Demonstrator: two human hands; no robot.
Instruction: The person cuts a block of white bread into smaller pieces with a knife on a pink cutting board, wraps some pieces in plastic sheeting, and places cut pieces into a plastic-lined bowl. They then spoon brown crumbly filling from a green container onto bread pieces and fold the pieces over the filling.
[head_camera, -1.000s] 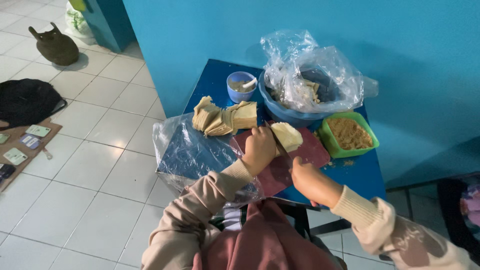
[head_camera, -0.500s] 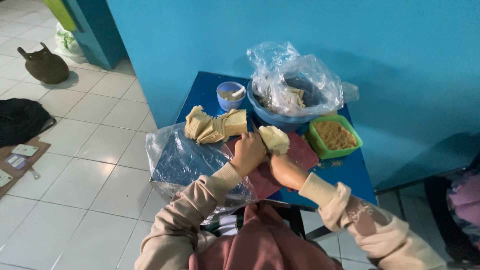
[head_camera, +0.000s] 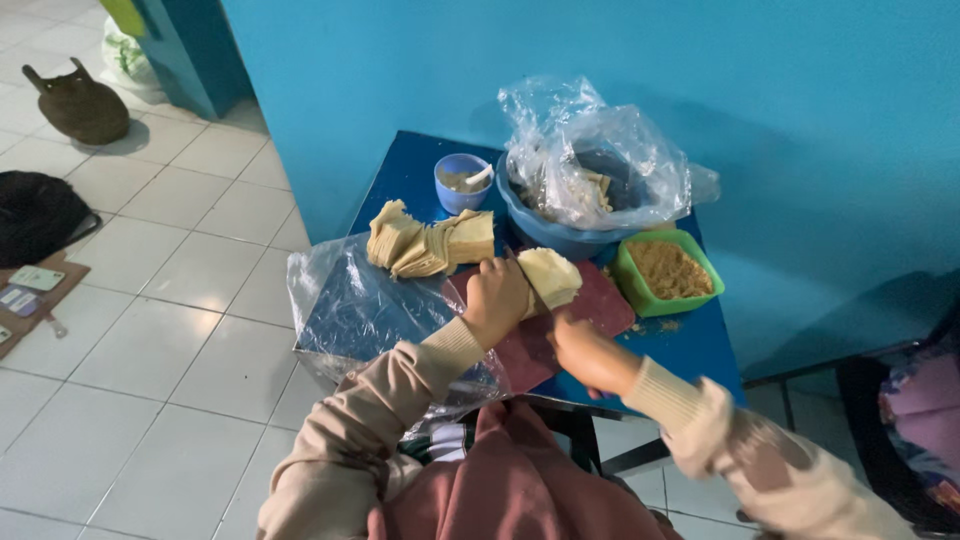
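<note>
Blue walls close in a small blue table (head_camera: 400, 185) that stands on pale floor tiles. At the table's middle lies a dark red board (head_camera: 600, 305), and the other things sit around it. On the board's far edge rests a pale folded wrapper sheet (head_camera: 548, 275); the left hand (head_camera: 497, 298) is curled closed around its near end, fingers wrapped on it. The right hand (head_camera: 583, 352) rests at the board's near edge, fingers bent; whether it holds anything cannot be told. Left of the board, a stack of pale wrappers (head_camera: 428, 240) lies on clear plastic sheeting (head_camera: 345, 310). Beyond the board stand a small blue cup (head_camera: 462, 183) and a blue bowl (head_camera: 560, 235) lined with a clear plastic bag (head_camera: 600, 150). Right of the board sits a green tub (head_camera: 668, 272) of brown filling.
</note>
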